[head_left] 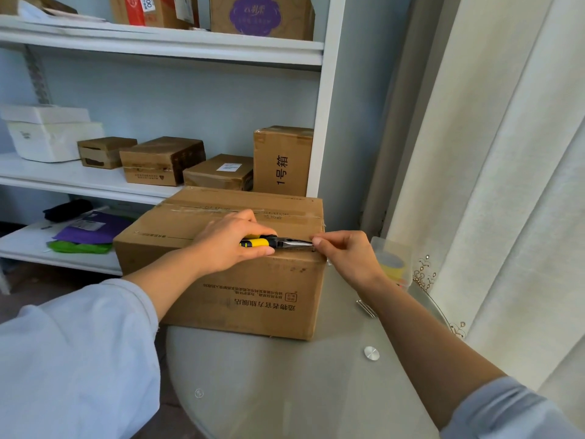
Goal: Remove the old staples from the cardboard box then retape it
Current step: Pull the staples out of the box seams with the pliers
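Your cardboard box sits on the round glass table, its far side toward the white shelving unit; old clear tape runs across the lid, and printed text on the near face reads upside down to you.

Your left hand is curled round the yellow-and-black handles of the needle-nose pliers, holding them low over the near top edge of the box; the metal nose points right, toward the box's right corner; whether the nose is closed on a staple cannot be told.

Your right hand is at that same corner, thumb and forefinger pinched together right at the tip of the pliers; what they pinch is too small to make out; the other fingers are folded loosely over the box edge.

Beside the box on the right, partly behind your right hand, stands a clear plastic container with a yellow roll inside; a few loose metal staples lie on the glass near your right forearm; a white curtain hangs on the right.

On the shelves behind: several smaller brown boxes, a white foam box, purple and green sheets lower left.
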Available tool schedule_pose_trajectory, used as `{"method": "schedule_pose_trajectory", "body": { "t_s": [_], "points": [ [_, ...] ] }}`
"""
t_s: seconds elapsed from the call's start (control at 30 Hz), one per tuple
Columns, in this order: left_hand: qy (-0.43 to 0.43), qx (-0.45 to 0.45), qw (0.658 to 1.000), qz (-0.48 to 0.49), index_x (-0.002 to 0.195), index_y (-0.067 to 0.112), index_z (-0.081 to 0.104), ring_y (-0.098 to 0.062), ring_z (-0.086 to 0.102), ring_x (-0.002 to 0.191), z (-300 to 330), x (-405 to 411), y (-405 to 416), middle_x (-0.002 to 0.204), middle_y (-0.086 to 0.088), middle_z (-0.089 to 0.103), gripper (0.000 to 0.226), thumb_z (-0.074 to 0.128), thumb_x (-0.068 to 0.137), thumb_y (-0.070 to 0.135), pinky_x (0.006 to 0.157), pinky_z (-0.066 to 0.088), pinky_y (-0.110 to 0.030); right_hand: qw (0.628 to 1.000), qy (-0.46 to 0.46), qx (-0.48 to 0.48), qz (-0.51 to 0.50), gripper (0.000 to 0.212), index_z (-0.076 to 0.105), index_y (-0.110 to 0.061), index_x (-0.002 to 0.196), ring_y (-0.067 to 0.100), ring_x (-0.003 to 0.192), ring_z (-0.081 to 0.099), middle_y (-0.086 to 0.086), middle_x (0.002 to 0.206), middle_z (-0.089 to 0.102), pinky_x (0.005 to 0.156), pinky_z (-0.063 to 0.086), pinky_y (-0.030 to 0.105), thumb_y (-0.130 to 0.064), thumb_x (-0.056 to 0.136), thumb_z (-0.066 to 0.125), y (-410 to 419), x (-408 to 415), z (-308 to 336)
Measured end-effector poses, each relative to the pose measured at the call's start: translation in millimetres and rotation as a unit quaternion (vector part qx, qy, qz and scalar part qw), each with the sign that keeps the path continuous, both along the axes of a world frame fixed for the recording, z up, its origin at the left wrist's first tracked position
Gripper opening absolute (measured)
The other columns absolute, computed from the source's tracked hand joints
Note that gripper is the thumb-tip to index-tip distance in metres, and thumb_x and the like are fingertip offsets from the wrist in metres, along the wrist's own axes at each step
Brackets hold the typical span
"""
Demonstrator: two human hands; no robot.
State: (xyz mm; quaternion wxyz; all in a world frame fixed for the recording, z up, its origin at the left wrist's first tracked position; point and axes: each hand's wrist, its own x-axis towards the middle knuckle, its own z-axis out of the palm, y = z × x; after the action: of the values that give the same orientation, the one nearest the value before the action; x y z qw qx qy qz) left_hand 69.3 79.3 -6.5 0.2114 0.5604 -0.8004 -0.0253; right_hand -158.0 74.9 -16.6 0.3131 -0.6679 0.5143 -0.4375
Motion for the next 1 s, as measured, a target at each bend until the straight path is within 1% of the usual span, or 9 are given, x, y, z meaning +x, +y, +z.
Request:
{"method": "schedule_pose_trajectory", "body": {
  "t_s": [0.07, 0.23, 0.4, 0.47, 0.57, 0.73, 0.83, 0.9, 1.0],
  "points": [
    [0.000, -0.001, 1.000, 0.000, 0.126, 0.041, 0.054, -0.007, 0.043, 0.098, 0.5, -0.3, 0.6, 0.104, 0.012, 0.046, 0.041, 0.058, 0.086, 0.048, 0.080, 0.038, -0.030, 1.000, -0.007, 0.003, -0.021, 0.018, 0.074, -0.014, 0.104, 0.010, 0.094, 0.063, -0.003, 0.099, 0.071, 0.092, 0.051, 0.030, -0.019, 0.090, 0.065, -0.8, 4.4, 0.8],
    [0.015, 0.010, 1.000, -0.013, 0.125, 0.041, 0.055, -0.008, 0.044, 0.098, -0.5, 2.0, 0.6, 0.102, 0.013, 0.046, 0.041, 0.060, 0.084, 0.047, 0.089, 0.044, -0.037, 0.999, -0.020, 0.007, -0.040, 0.016, 0.074, -0.015, 0.102, 0.012, 0.094, 0.062, -0.003, 0.098, 0.071, 0.094, 0.052, 0.035, -0.019, 0.089, 0.065, 0.2, 8.9, 1.2],
    [-0.056, 0.011, 0.998, -0.022, 0.125, 0.047, 0.052, -0.006, 0.042, 0.099, 8.8, 4.2, 3.1, 0.104, 0.014, 0.045, 0.041, 0.058, 0.085, 0.051, 0.091, 0.039, -0.035, 0.999, -0.030, 0.008, -0.036, 0.016, 0.075, -0.016, 0.102, 0.012, 0.094, 0.062, -0.003, 0.098, 0.071, 0.094, 0.053, 0.036, -0.019, 0.089, 0.066, 1.5, 7.2, 0.8],
    [-0.075, 0.006, 0.997, -0.020, 0.126, 0.048, 0.051, -0.006, 0.042, 0.101, 10.4, 3.7, 4.1, 0.105, 0.014, 0.045, 0.041, 0.056, 0.085, 0.052, 0.092, 0.038, -0.035, 0.999, -0.032, 0.008, -0.030, 0.019, 0.073, -0.014, 0.106, 0.011, 0.097, 0.063, -0.002, 0.102, 0.071, 0.094, 0.052, 0.034, -0.020, 0.089, 0.066, 1.1, 5.8, 0.5],
    [-0.090, 0.001, 0.996, -0.020, 0.127, 0.047, 0.051, -0.006, 0.041, 0.102, 10.4, 3.2, 3.8, 0.107, 0.012, 0.046, 0.042, 0.054, 0.086, 0.054, 0.093, 0.037, -0.036, 0.999, -0.042, 0.012, -0.017, 0.030, 0.068, -0.012, 0.119, 0.011, 0.106, 0.061, -0.001, 0.114, 0.068, 0.098, 0.049, 0.031, -0.022, 0.091, 0.063, 2.7, 2.3, -0.7],
    [-0.089, 0.012, 0.996, -0.026, 0.128, 0.045, 0.051, -0.007, 0.042, 0.097, 11.8, 3.9, -0.8, 0.104, 0.011, 0.046, 0.045, 0.055, 0.084, 0.055, 0.086, 0.040, -0.033, 0.999, -0.040, 0.018, -0.006, 0.036, 0.063, -0.015, 0.126, 0.008, 0.116, 0.054, -0.005, 0.126, 0.063, 0.105, 0.042, 0.027, -0.006, 0.094, 0.048, 5.6, -0.6, -9.1],
    [-0.076, 0.028, 0.996, -0.030, 0.127, 0.043, 0.053, -0.009, 0.043, 0.092, 13.4, 3.3, -4.0, 0.101, 0.009, 0.046, 0.043, 0.058, 0.084, 0.051, 0.079, 0.041, -0.032, 0.999, -0.039, 0.026, 0.004, 0.037, 0.062, -0.016, 0.128, 0.006, 0.115, 0.051, -0.005, 0.127, 0.061, 0.100, 0.039, 0.024, -0.008, 0.094, 0.049, 6.1, -1.0, -9.6],
    [-0.059, 0.037, 0.997, -0.037, 0.126, 0.041, 0.056, -0.011, 0.044, 0.090, 13.8, 3.0, -4.5, 0.099, 0.008, 0.045, 0.042, 0.060, 0.085, 0.048, 0.079, 0.044, -0.034, 0.999, -0.034, 0.028, 0.013, 0.037, 0.061, -0.016, 0.128, 0.007, 0.116, 0.051, -0.005, 0.128, 0.061, 0.099, 0.038, 0.023, -0.009, 0.094, 0.050, 5.8, -1.4, -8.3],
    [-0.047, 0.045, 0.997, -0.041, 0.124, 0.040, 0.057, -0.012, 0.045, 0.089, 14.0, 3.4, -5.1, 0.098, 0.007, 0.046, 0.040, 0.061, 0.085, 0.046, 0.081, 0.047, -0.038, 0.999, -0.006, 0.031, 0.019, 0.036, 0.061, -0.017, 0.128, 0.009, 0.117, 0.050, -0.005, 0.128, 0.060, 0.101, 0.039, 0.028, -0.014, 0.094, 0.052, 5.2, -1.3, -6.4]
  ]
}}
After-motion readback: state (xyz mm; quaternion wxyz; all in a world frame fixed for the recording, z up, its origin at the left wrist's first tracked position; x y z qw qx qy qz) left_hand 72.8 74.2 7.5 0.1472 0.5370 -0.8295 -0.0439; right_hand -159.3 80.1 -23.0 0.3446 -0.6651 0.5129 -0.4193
